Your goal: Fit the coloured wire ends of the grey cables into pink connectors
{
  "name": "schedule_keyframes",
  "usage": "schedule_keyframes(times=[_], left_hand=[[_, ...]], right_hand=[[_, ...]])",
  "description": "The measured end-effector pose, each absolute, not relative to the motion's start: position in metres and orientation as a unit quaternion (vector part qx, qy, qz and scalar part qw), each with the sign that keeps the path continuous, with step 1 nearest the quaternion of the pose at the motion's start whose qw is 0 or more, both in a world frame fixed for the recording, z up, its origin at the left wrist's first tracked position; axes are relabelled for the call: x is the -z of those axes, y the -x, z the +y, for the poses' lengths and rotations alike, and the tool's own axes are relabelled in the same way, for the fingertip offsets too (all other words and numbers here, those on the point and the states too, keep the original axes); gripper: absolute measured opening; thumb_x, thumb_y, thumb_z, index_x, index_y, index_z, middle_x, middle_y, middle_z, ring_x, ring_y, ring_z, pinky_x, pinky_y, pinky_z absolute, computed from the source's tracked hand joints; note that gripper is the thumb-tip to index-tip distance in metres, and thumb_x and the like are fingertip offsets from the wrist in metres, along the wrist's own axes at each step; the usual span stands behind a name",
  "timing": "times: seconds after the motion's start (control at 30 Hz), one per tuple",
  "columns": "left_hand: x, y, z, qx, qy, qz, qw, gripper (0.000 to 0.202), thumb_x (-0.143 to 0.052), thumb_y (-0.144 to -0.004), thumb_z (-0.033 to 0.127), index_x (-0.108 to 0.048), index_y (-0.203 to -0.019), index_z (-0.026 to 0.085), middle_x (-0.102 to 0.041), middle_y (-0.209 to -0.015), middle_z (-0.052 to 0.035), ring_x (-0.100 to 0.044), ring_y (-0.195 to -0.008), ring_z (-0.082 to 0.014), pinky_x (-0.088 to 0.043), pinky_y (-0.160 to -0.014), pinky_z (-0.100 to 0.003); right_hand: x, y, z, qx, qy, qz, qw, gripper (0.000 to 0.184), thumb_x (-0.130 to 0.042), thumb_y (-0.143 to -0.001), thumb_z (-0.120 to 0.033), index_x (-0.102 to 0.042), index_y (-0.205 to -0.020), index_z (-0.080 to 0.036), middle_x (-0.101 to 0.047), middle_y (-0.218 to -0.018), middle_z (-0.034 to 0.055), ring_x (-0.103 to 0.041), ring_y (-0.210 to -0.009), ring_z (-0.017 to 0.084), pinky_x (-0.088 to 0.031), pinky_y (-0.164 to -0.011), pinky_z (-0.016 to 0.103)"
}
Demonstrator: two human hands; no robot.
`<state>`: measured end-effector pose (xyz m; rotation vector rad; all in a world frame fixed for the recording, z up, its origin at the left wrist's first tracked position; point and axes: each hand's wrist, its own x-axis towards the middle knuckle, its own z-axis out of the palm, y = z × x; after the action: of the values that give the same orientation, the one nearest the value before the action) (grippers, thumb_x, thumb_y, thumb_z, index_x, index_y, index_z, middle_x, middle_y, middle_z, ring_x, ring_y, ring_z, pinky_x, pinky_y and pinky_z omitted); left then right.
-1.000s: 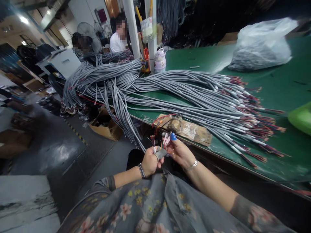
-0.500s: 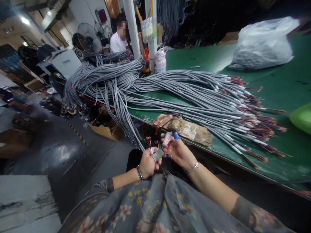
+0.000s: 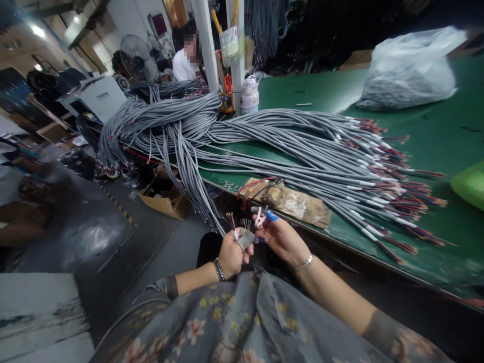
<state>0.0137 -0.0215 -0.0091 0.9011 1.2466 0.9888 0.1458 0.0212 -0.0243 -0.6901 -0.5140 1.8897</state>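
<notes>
My left hand [image 3: 231, 254] is closed around the end of a grey cable, with a grey wrap on its thumb. Thin coloured wires [image 3: 245, 225] fan out above and beside that thumb, and a white band [image 3: 236, 234] shows at the cable's end. Just to the right, my right hand [image 3: 284, 241], its thumb tip covered in blue, pinches a small pale pink clip-like tool [image 3: 260, 218]; its exact kind is unclear. The tool is close to the wires, and whether they touch cannot be made out.
Many grey cables [image 3: 264, 131] with stripped coloured ends lie across the green table [image 3: 423, 131]. A taped wooden block [image 3: 295, 200] sits at the table's near edge. Behind are a white plastic bag [image 3: 410, 70] and a lilac bottle [image 3: 249, 95]. An open cardboard box [image 3: 166, 199] stands below.
My right hand has shifted slightly right and down, and the pink tool has turned in its fingers. The left hand keeps its hold on the cable. A person behind leans slightly to the right.
</notes>
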Motion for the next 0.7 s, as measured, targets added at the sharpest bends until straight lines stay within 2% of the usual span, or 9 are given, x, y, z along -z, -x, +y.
schedule_keyframes(times=[0.3, 0.57, 0.7], left_hand=[[0.012, -0.019, -0.019, -0.427, -0.374, 0.526, 0.633, 0.043, -0.063, -0.066, 0.058, -0.047, -0.061, 0.018, -0.05, -0.044, 0.0056, -0.032, -0.028, -0.0037, -0.016, -0.031, -0.02], [0.014, -0.016, -0.02, -0.41, -0.381, 0.537, 0.631, 0.042, -0.062, -0.067, 0.057, -0.049, -0.06, 0.018, -0.05, -0.043, 0.0051, -0.032, -0.028, -0.0039, -0.017, -0.032, -0.02], [0.015, -0.014, -0.021, -0.409, -0.385, 0.538, 0.629, 0.043, -0.063, -0.067, 0.058, -0.048, -0.06, 0.018, -0.05, -0.043, 0.005, -0.032, -0.028, -0.0037, -0.016, -0.032, -0.02]], right_hand=[[0.033, -0.144, 0.027, -0.819, 0.275, -0.168, 0.476, 0.029, -0.076, -0.068, -0.047, -0.072, -0.077, -0.02, -0.064, -0.061, -0.0012, -0.053, -0.05, 0.01, -0.048, -0.049, 0.022], [0.039, -0.143, 0.029, -0.803, 0.276, -0.144, 0.509, 0.018, -0.077, -0.07, -0.037, -0.07, -0.08, -0.023, -0.069, -0.07, -0.0017, -0.057, -0.055, 0.011, -0.051, -0.052, 0.022], [0.036, -0.142, 0.026, -0.801, 0.276, -0.151, 0.51, 0.019, -0.076, -0.07, -0.04, -0.069, -0.079, -0.025, -0.071, -0.075, -0.0019, -0.058, -0.056, 0.011, -0.052, -0.053, 0.023]])
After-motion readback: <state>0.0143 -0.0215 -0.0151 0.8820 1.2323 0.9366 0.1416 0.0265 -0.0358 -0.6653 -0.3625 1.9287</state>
